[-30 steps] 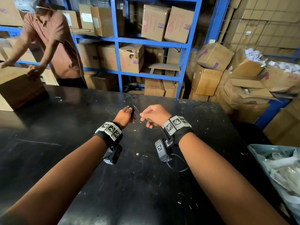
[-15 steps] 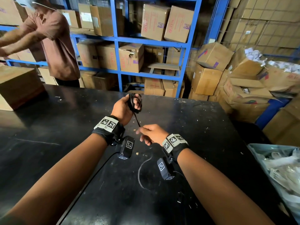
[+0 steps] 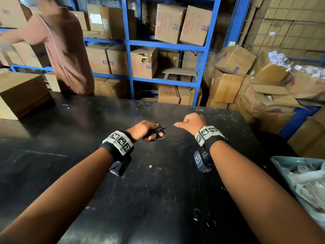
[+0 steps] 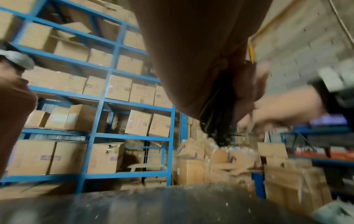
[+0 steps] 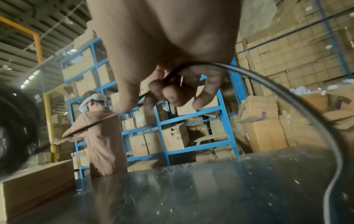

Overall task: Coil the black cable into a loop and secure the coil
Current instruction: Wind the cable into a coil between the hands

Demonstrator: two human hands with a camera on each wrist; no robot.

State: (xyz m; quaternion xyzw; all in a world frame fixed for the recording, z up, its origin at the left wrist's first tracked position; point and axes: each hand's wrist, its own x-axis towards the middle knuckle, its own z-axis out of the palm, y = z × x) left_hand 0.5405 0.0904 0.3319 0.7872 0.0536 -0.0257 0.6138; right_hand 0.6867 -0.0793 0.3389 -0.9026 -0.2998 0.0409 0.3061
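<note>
My left hand (image 3: pixel 147 131) grips a small coil of thin black cable (image 3: pixel 157 132) just above the black table (image 3: pixel 158 191). The bundled strands hang from the fist in the left wrist view as a black cable coil (image 4: pixel 216 115). A short taut length of cable runs from the coil to my right hand (image 3: pixel 189 123), which pinches it between thumb and fingers. In the right wrist view the cable (image 5: pixel 168 78) passes between the curled fingers (image 5: pixel 166 92) and arcs away to the right.
A cardboard box (image 3: pixel 19 92) sits on the table's far left, where another person (image 3: pixel 65 48) works. Blue shelving (image 3: pixel 163 46) with cartons stands behind. Stacked boxes (image 3: pixel 246 80) crowd the right side, and a plastic bag (image 3: pixel 306 184) lies at the near right.
My left hand has come down from its raised position with the coil. My right hand has swung up and to the right, pulling the loose end taut; the slack on the table is gone.
</note>
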